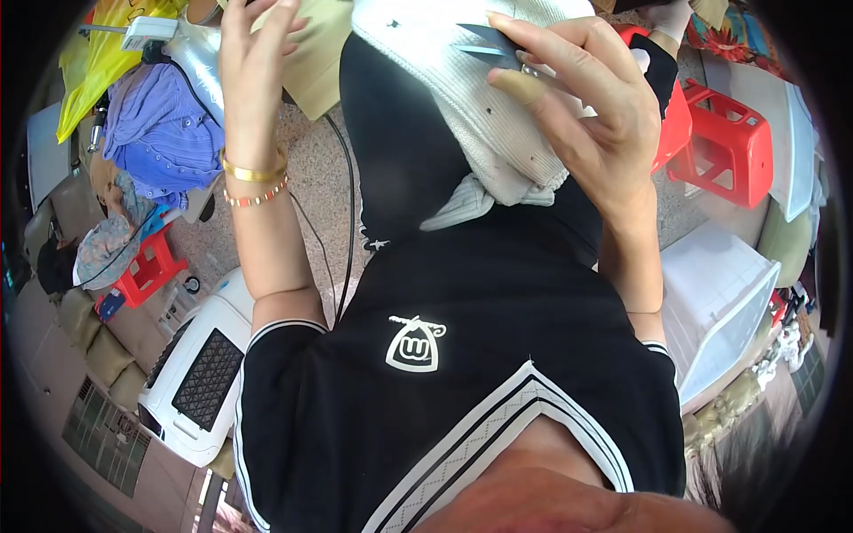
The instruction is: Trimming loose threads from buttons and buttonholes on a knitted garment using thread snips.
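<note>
My right hand [591, 98] is closed on a pair of small thread snips [487, 46], whose two pointed blades stand apart and point left. Beneath them, a cream ribbed knit garment [480, 107] lies across my lap, with a few small dark specks on it and a knotted-looking end [462, 202] hanging toward me. My left hand [253, 53] is raised at the top edge, cut off in part by the frame. Its visible fingers are bent and apart, near a tan sheet-like piece [320, 62], and I see nothing held in them.
On the left are purple clothing [160, 133], a yellow plastic bag [93, 62], a white power adapter [149, 31], a red stool [151, 266] and a white appliance [200, 373]. Black cables [349, 178] run down beside my lap. Right: a red stool [724, 142] and a translucent bin [711, 293].
</note>
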Demonstrator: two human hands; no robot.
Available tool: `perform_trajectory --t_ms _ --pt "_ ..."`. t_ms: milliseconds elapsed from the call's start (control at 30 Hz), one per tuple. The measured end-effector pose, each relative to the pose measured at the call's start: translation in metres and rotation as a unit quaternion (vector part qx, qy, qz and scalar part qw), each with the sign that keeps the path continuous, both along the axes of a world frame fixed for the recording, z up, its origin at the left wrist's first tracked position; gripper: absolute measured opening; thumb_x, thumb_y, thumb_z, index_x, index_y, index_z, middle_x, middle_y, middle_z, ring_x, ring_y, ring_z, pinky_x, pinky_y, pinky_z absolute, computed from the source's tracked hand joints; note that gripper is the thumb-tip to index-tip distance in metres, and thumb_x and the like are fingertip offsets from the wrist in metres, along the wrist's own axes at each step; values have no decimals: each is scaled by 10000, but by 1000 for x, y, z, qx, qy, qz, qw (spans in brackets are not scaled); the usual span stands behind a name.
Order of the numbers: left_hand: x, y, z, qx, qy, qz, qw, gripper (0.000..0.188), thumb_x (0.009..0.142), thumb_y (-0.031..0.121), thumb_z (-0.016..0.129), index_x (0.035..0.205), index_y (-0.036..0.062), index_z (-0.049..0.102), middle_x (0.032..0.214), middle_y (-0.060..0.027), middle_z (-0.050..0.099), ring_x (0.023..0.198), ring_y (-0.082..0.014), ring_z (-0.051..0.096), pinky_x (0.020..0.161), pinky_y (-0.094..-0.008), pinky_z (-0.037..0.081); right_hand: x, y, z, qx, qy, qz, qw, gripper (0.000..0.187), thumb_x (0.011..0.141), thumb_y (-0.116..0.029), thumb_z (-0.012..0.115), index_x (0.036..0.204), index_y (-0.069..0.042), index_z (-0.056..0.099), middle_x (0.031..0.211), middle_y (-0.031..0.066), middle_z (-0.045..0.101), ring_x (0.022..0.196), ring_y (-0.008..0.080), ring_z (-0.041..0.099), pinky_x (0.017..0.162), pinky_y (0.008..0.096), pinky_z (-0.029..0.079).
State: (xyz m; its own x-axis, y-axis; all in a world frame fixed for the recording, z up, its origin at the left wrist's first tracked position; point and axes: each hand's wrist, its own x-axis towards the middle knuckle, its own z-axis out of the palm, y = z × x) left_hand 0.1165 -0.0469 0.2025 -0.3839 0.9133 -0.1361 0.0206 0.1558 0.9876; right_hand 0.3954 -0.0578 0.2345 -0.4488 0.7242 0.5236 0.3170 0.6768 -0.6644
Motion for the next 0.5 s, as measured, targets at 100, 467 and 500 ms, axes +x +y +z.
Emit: perform_trajectory --t_ms 100,467,500 --pt "3 -17 0 114 192 -73 972 372 969 172 616 1296 -5 609 1248 -127 639 1088 -181 651 909 -291 493 -11 -2 30 -69 -27 -24 997 417 757 -3 789 1165 -32 708 866 58 580 724 140 554 621 239 427" --pt "47 -43 8 177 264 -179 931 541 796 195 787 1308 100 640 1328 -65 599 1217 -169 538 979 -294 405 -27 0 53 -140 -118 -61 981 405 747 -35 793 1142 -55 704 824 82 554 684 200 572 593 301 456" --pt "48 -43 8 165 265 -174 934 545 790 185 793 1307 106 641 1325 -62 601 1213 -167 540 976 -292 407 -29 0 55 -141 -127 -67 980 402 741 -35 793 1133 -58 707 819 80 554 678 201 574 588 300 461"
